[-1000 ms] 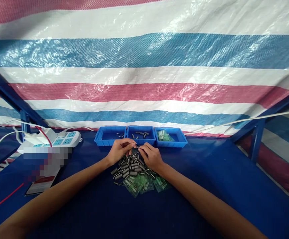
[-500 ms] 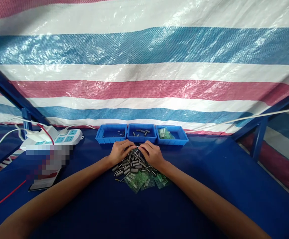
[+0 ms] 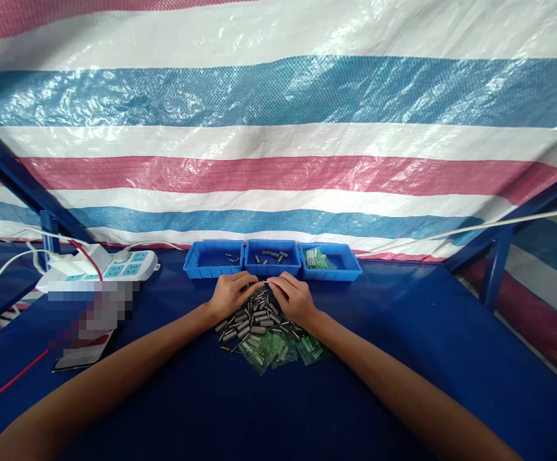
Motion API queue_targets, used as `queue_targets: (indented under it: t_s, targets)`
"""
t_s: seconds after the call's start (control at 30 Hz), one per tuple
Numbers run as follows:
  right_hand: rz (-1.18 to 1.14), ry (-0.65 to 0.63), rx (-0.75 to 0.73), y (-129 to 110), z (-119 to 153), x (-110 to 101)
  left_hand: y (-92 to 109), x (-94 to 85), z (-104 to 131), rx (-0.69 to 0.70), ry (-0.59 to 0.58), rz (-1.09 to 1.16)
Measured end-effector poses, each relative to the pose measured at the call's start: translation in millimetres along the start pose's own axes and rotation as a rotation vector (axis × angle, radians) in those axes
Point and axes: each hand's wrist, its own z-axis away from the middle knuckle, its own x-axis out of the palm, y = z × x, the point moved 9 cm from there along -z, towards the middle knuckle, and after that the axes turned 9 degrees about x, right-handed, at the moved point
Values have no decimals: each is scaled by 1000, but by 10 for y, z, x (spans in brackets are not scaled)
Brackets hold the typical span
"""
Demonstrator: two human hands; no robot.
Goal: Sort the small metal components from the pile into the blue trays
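My left hand (image 3: pixel 230 296) and my right hand (image 3: pixel 295 298) meet fingertip to fingertip above the far edge of a pile of small metal parts (image 3: pixel 258 318). Between the pinched fingers of both hands is a small, thin, light piece (image 3: pixel 266 282), too small to make out well. Grey cylinders and thin pins make up the pile. Green-tinted plastic bags (image 3: pixel 269 347) with small parts inside lie at its near side. Behind the hands stand three blue bins: the left bin (image 3: pixel 214 271) holds a few thin pins, the middle bin (image 3: pixel 273 269) grey cylinders, the right bin (image 3: pixel 331 274) a green-tinted bag.
A white power strip (image 3: pixel 137 266) with plugs and cables lies at the back left. Nearer is a flat, partly blurred object (image 3: pixel 84 354). A red cable (image 3: pixel 9 383) crosses the left side. Blue frame bars (image 3: pixel 497 266) and a striped sheet (image 3: pixel 278 173) stand behind the table.
The view has shifted very slightly. Both hands keep nearly the same pose, and a thin light piece shows more clearly between the fingertips.
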Motion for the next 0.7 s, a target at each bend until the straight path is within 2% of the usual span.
queue_targets:
  t_s: [0.17,0.37,0.53,0.7]
  targets:
    - [-5,-24,17,12,3,17,-10,-18,3,-18,8,-6]
    - [-10,26,2,-22,-1,-48,27,-3,-20,20,-17,7]
    - [-7,44,3,-41,-8,-77,5,-59,-11,2,44,-2]
    - [-3,-5,-34,-56,-4,-10,36,-101,-14,4,66,16]
